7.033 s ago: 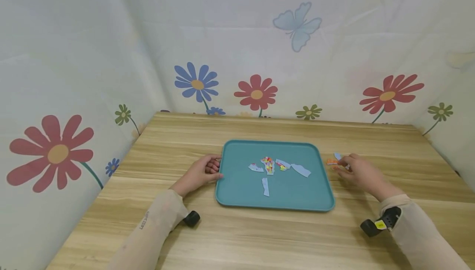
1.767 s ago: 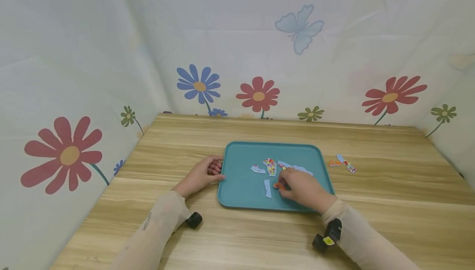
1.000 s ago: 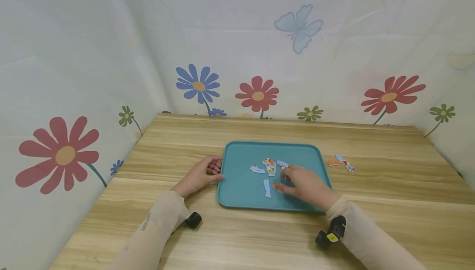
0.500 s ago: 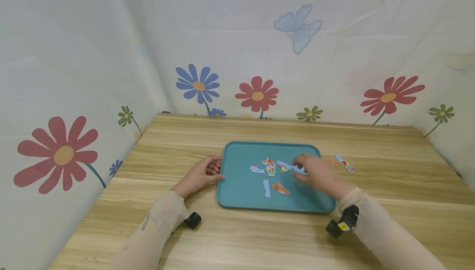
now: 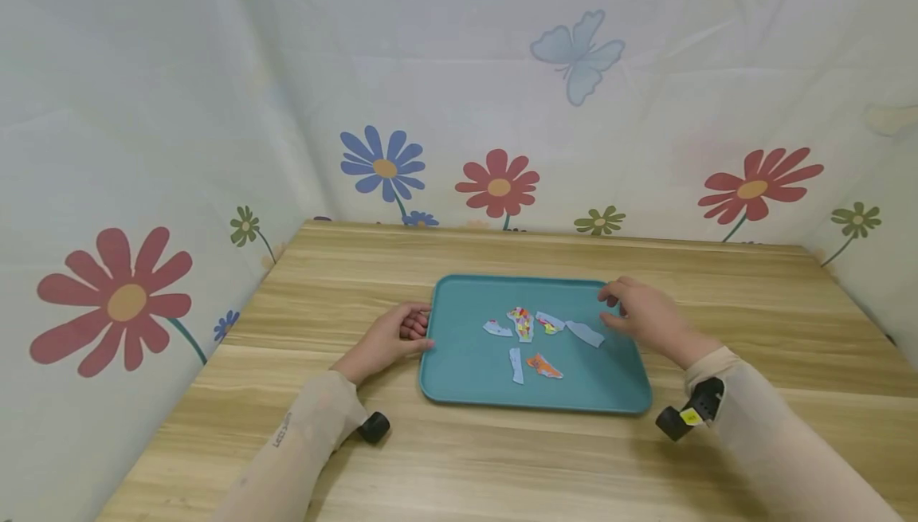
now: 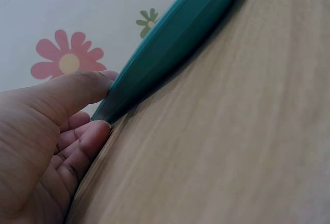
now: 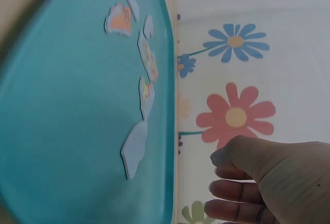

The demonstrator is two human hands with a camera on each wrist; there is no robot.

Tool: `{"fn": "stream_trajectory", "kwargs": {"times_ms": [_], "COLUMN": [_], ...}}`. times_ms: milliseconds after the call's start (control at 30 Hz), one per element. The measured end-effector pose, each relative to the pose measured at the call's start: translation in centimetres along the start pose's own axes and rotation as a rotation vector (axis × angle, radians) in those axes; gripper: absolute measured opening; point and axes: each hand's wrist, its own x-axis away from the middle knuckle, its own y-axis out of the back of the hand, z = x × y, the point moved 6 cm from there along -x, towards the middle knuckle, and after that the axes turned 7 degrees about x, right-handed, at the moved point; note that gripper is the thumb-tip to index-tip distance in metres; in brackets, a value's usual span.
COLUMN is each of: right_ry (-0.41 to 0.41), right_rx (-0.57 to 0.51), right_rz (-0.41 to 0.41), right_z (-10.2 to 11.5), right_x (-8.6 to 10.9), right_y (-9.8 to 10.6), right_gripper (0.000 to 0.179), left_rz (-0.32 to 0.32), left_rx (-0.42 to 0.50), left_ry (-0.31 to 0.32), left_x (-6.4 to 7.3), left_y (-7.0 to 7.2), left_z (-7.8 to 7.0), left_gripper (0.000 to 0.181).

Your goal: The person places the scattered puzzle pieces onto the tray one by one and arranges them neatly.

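A teal tray [image 5: 466, 378] lies on the table. My left hand [image 5: 387, 339] grips its left edge, the thumb on the rim and the fingers curled against the side, as the left wrist view [image 6: 62, 131] shows. My right hand [image 5: 649, 319] is over the tray's right edge, fingers loosely bent with nothing between them. On the tray lie flat, irregular puzzle-like pieces: a multicolored piece [image 5: 522, 324], a pale piece with yellow and red [image 5: 550, 323], a plain pale piece [image 5: 585, 334], a small pale piece [image 5: 497, 328], a narrow pale strip [image 5: 516, 366] and an orange piece [image 5: 545, 366].
The wooden table [image 5: 459, 458] extends around the tray. Behind it hangs a pale curtain [image 5: 430, 68] printed with flowers and a butterfly. My right hand covers the spot right of the tray where loose pieces lay earlier.
My right hand brought the orange piece from the table's right onto the tray and let go of it beside the narrow strip. It then moved right, to the tray's edge. The left hand stayed.
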Motion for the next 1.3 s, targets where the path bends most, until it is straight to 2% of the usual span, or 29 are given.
{"fn": "stream_trajectory", "kwargs": {"times_ms": [133, 400, 567, 867, 1300], "right_ry": [0.000, -0.045, -0.071, -0.064, -0.085], "right_rx": [-0.005, -0.014, -0.005, 0.025, 0.020], "right_rz": [-0.007, 0.038, 0.061, 0.101, 0.156], "right_z": [-1.1, -3.0, -4.1, -5.6, -6.8], "right_x": [0.1, 0.4, 0.5, 0.8, 0.8], "right_y": [0.4, 0.4, 0.0, -1.0, -2.5], "right_gripper": [0.024, 0.023, 0.023, 0.022, 0.022], "left_rz": [0.001, -0.004, -0.001, 0.007, 0.002], "left_rx": [0.005, 0.011, 0.017, 0.018, 0.009], "left_ry": [0.002, 0.004, -0.001, 0.001, 0.002], "left_x": [0.0, -0.1, 0.0, 0.1, 0.1], "left_y": [-0.1, 0.0, 0.1, 0.0, 0.0], "left_z": [0.2, 0.2, 0.1, 0.1, 0.1], "left_gripper": [0.061, 0.061, 0.060, 0.061, 0.062]}}
